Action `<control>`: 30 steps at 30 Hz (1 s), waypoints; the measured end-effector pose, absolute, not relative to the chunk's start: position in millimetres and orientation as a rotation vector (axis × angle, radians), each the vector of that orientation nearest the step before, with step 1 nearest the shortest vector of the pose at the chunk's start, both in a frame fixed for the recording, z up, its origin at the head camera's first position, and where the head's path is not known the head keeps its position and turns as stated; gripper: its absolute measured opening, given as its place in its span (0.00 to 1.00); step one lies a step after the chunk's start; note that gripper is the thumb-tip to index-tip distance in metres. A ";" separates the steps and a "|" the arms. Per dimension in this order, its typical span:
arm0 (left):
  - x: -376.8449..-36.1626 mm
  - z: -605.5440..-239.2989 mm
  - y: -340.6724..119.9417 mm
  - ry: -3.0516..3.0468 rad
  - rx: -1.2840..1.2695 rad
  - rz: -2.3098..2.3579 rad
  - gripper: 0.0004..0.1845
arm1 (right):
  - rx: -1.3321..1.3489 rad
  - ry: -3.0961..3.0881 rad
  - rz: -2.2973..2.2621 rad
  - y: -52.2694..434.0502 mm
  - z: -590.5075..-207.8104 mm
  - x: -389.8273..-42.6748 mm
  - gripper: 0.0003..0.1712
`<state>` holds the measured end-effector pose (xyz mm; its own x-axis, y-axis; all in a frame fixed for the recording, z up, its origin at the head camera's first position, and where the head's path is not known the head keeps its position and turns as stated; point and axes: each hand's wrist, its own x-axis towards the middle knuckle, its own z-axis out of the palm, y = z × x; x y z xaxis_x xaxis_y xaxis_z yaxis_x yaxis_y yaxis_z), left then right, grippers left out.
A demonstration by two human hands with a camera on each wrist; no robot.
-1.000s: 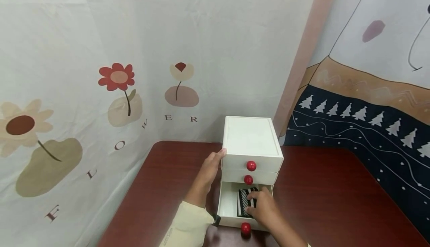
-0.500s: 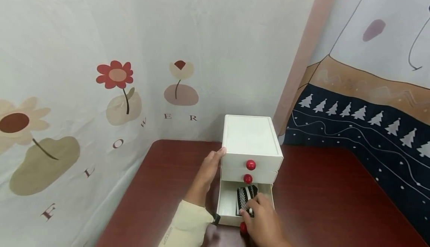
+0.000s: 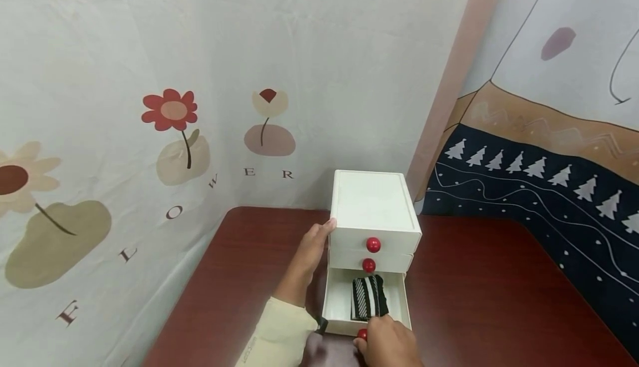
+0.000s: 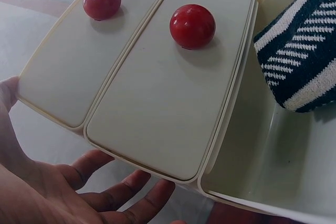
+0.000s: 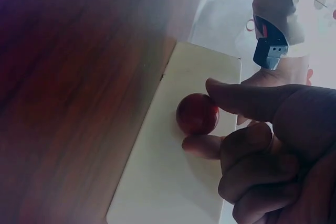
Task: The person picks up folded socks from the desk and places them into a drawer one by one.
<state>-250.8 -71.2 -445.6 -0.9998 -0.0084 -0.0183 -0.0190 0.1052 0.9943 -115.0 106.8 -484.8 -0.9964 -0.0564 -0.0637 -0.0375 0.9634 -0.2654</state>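
A small white three-drawer cabinet (image 3: 371, 206) stands on the dark red table (image 3: 479, 295). Its bottom drawer (image 3: 336, 303) is pulled out, and a folded black-and-white striped cloth (image 3: 368, 296) lies inside. My left hand (image 3: 310, 251) rests flat against the cabinet's left side, fingers straight (image 4: 113, 198). My right hand (image 3: 383, 345) pinches the bottom drawer's red knob (image 5: 197, 114) between thumb (image 5: 236, 95) and a finger. The two upper drawers are closed, each with a red knob (image 4: 192, 26). The striped cloth (image 4: 302, 51) shows in the left wrist view.
The cabinet stands near the table's back edge, close to a flower-printed wall cloth (image 3: 175, 117) on the left and a dark tree-patterned hanging (image 3: 539, 189) on the right. Bare table top lies on both sides of the cabinet.
My right hand has left the striped cloth in the drawer, drawn back toward me and taken hold of the bottom drawer's red knob. The left hand has stayed put.
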 end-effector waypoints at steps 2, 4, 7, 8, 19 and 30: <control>-251.0 -444.7 -70.8 2.334 -0.035 2.097 0.32 | -0.096 3.053 -0.405 107.5 -485.3 -116.2 0.25; -251.2 -443.9 -70.5 2.347 -0.038 2.091 0.31 | -0.110 3.067 -0.403 108.2 -485.8 -117.8 0.24; -251.7 -443.7 -70.1 2.345 -0.044 2.097 0.31 | -0.121 3.080 -0.404 109.0 -485.6 -120.1 0.23; -251.7 -443.7 -70.0 2.348 -0.044 2.095 0.31 | -0.116 3.081 -0.412 109.2 -485.7 -121.2 0.24; -250.2 -445.9 -70.6 2.336 -0.028 2.082 0.33 | -0.145 3.124 -0.463 109.8 -486.8 -131.4 0.26; -247.4 -443.6 -69.9 2.334 -0.029 2.108 0.30 | -0.144 3.200 -0.487 110.1 -484.8 -140.2 0.27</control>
<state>-247.4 -69.9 -443.6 -0.9998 -0.0163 -0.0095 -0.0111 0.1015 0.9948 -140.2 110.1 -484.8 -0.9913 -0.0729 0.1100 -0.1023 0.9509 -0.2921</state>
